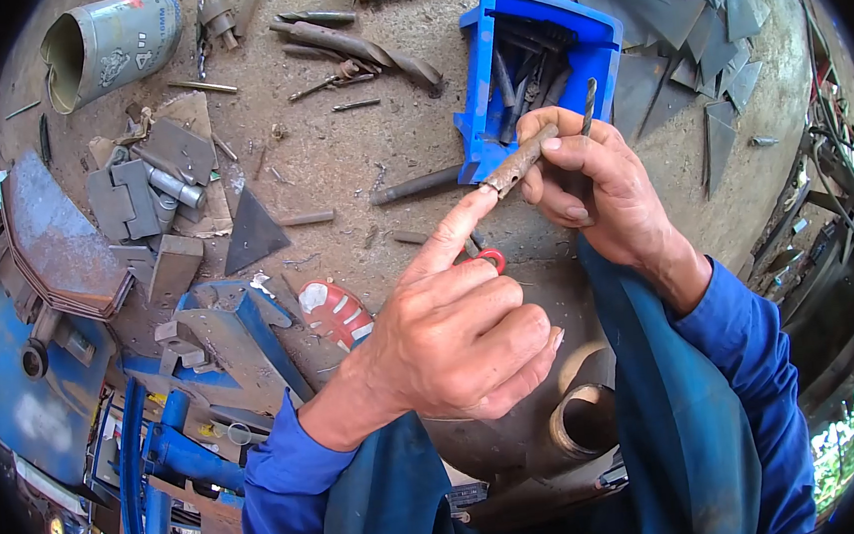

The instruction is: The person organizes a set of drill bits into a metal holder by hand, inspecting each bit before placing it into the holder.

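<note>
My right hand (596, 178) pinches a short rusty metal rod (519, 161) with a notched surface, and a thin dark drill bit (590, 106) sticks up between its fingers. Against the rod's lower end rests the outstretched index fingertip of my left hand (463, 339), whose other fingers are curled in. A small red ring (492, 258) shows beside those curled fingers; what it belongs to is hidden. Just beyond my right hand, a blue plastic bin (478, 82) holds several dark drill bits and rods (523, 79).
Large twist drills (360, 46) lie on the ground ahead. A cut-open tin can (124, 50) stands back left, near metal blocks (155, 188) and a triangular plate (254, 230). Triangular steel offcuts (667, 7) pile at back right. A metal pipe (585, 420) is between my knees.
</note>
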Tool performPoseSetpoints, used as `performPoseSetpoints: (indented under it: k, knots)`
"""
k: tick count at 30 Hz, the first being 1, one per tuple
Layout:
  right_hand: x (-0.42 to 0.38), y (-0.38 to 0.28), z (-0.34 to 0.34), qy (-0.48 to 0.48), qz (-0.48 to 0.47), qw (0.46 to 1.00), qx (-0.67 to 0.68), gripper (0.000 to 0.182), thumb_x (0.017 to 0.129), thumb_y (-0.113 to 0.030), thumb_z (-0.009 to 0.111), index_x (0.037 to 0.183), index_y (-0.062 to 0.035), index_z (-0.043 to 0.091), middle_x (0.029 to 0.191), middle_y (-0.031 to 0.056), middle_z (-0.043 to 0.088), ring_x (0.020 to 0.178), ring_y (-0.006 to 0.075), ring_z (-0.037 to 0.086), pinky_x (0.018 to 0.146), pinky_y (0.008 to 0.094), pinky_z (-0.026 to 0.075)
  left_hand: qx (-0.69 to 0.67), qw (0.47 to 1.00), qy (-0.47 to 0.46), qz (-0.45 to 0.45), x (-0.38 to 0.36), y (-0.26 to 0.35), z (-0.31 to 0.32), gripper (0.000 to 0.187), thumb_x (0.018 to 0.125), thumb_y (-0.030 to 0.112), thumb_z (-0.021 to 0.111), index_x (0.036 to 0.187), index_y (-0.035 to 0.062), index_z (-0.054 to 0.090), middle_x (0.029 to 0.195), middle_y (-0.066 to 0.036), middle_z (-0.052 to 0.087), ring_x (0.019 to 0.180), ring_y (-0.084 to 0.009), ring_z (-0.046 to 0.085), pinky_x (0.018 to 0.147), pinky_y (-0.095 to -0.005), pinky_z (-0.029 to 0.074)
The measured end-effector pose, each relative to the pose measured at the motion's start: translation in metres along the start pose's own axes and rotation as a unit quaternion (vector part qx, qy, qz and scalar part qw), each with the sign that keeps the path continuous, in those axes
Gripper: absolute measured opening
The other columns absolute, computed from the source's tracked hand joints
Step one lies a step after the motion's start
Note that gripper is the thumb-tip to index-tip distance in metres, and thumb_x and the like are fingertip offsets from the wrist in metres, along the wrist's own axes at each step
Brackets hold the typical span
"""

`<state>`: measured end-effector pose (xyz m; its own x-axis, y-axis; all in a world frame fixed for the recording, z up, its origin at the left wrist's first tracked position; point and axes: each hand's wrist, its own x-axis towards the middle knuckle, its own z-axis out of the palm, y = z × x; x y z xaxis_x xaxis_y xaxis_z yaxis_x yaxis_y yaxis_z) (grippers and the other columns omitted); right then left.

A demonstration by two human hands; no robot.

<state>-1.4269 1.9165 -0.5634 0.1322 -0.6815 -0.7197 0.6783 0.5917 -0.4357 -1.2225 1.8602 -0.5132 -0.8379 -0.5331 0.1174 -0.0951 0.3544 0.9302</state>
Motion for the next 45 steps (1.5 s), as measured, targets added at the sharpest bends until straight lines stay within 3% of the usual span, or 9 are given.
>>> performPoseSetpoints:
  k: [6, 13, 21, 25, 27, 28, 32, 38, 45]
  knots:
    - [-0.002, -0.008, -0.001, 0.009, -0.024, 0.994, -0.109, 0.021, 0.097, -0.015, 0.053, 0.111, -0.0006, 0.06, 0.079, 0.0094, 0.069, 0.048, 0.0039, 0.038, 0.045, 0.0207, 0.029, 0.031, 0.999, -0.029, -0.006, 0.0, -0.005, 0.006, 0.019, 0.069, 0.009, 0.075, 0.068, 0.0085, 0.056, 0.057, -0.003, 0.04, 0.053, -0.0197, 0.05, 0.1, -0.052, 0.048]
    - [-0.001, 0.003, -0.002, 0.006, 0.015, 0.999, -0.049, 0.02, 0.097, -0.015, 0.054, 0.11, -0.0009, 0.06, 0.077, 0.0097, 0.069, 0.048, 0.0037, 0.037, 0.045, 0.0207, 0.028, 0.009, 1.0, 0.01, -0.015, 0.0, -0.009, 0.006, 0.019, 0.068, 0.009, 0.075, 0.068, 0.0089, 0.056, 0.059, -0.003, 0.044, 0.055, -0.0195, 0.052, 0.093, -0.045, 0.05]
    - [0.0, -0.004, -0.008, 0.018, -0.016, 1.0, 0.002, 0.021, 0.099, -0.016, 0.054, 0.11, 0.0003, 0.059, 0.078, 0.0096, 0.069, 0.046, 0.0047, 0.038, 0.043, 0.0208, 0.028, 0.028, 0.996, 0.074, -0.039, -0.002, -0.011, -0.002, 0.025, 0.073, 0.007, 0.079, 0.066, 0.0094, 0.055, 0.057, -0.002, 0.054, 0.05, -0.0191, 0.051, 0.066, -0.0367, 0.043]
    - [0.0, -0.002, -0.01, -0.006, -0.002, 0.999, 0.042, 0.023, 0.1, -0.019, 0.054, 0.112, 0.0008, 0.058, 0.077, 0.0085, 0.067, 0.046, 0.0052, 0.038, 0.042, 0.0213, 0.028, 0.009, 0.995, 0.074, -0.063, 0.0, -0.011, -0.003, 0.019, 0.077, 0.003, 0.077, 0.075, 0.0056, 0.059, 0.064, -0.004, 0.059, 0.054, -0.0171, 0.055, 0.065, -0.0341, 0.046]
    - [-0.001, -0.001, -0.009, -0.007, 0.01, 0.999, 0.047, 0.024, 0.101, -0.02, 0.054, 0.112, 0.0005, 0.057, 0.077, 0.0082, 0.067, 0.046, 0.0052, 0.038, 0.042, 0.0214, 0.028, 0.013, 0.983, 0.136, -0.12, 0.001, -0.013, 0.003, 0.014, 0.082, 0.001, 0.076, 0.086, 0.0014, 0.062, 0.073, -0.007, 0.064, 0.061, -0.0158, 0.061, 0.064, -0.0303, 0.05]
    - [-0.001, 0.0, -0.009, -0.007, 0.022, 0.998, 0.054, 0.024, 0.102, -0.021, 0.053, 0.112, 0.0002, 0.057, 0.076, 0.0079, 0.066, 0.046, 0.0053, 0.038, 0.042, 0.0214, 0.028, 0.003, 0.979, 0.113, -0.17, -0.001, -0.013, 0.0, 0.015, 0.085, 0.001, 0.075, 0.094, -0.0023, 0.063, 0.083, -0.009, 0.067, 0.069, -0.0152, 0.065, 0.067, -0.027, 0.052]
    - [-0.001, 0.003, -0.006, -0.019, 0.044, 0.996, 0.073, 0.023, 0.103, -0.021, 0.052, 0.111, -0.0005, 0.057, 0.076, 0.0078, 0.066, 0.046, 0.0053, 0.037, 0.042, 0.0213, 0.028, -0.087, 0.952, 0.169, -0.239, -0.001, -0.019, 0.005, 0.015, 0.087, 0.0, 0.071, 0.1, -0.0021, 0.065, 0.087, -0.009, 0.067, 0.073, -0.0145, 0.066, 0.065, -0.0267, 0.053]
    - [-0.002, 0.008, -0.002, -0.032, 0.071, 0.994, 0.08, 0.024, 0.105, -0.023, 0.049, 0.11, -0.0016, 0.058, 0.076, 0.0071, 0.065, 0.046, 0.0049, 0.037, 0.041, 0.0209, 0.028, -0.171, 0.93, 0.187, -0.267, -0.004, -0.025, 0.012, 0.025, 0.087, 0.0, 0.071, 0.112, -0.003, 0.066, 0.093, -0.01, 0.069, 0.076, -0.0136, 0.066, 0.067, -0.0259, 0.053]
    - [-0.002, 0.018, 0.0, -0.031, 0.108, 0.992, 0.05, 0.032, 0.106, -0.029, 0.048, 0.101, -0.0013, 0.062, 0.07, 0.0058, 0.063, 0.047, 0.0044, 0.036, 0.042, 0.0217, 0.026, -0.171, 0.933, 0.189, -0.255, -0.005, -0.027, 0.014, 0.024, 0.089, 0.002, 0.072, 0.112, -0.0041, 0.066, 0.097, -0.012, 0.07, 0.081, -0.0146, 0.069, 0.066, -0.0262, 0.055]
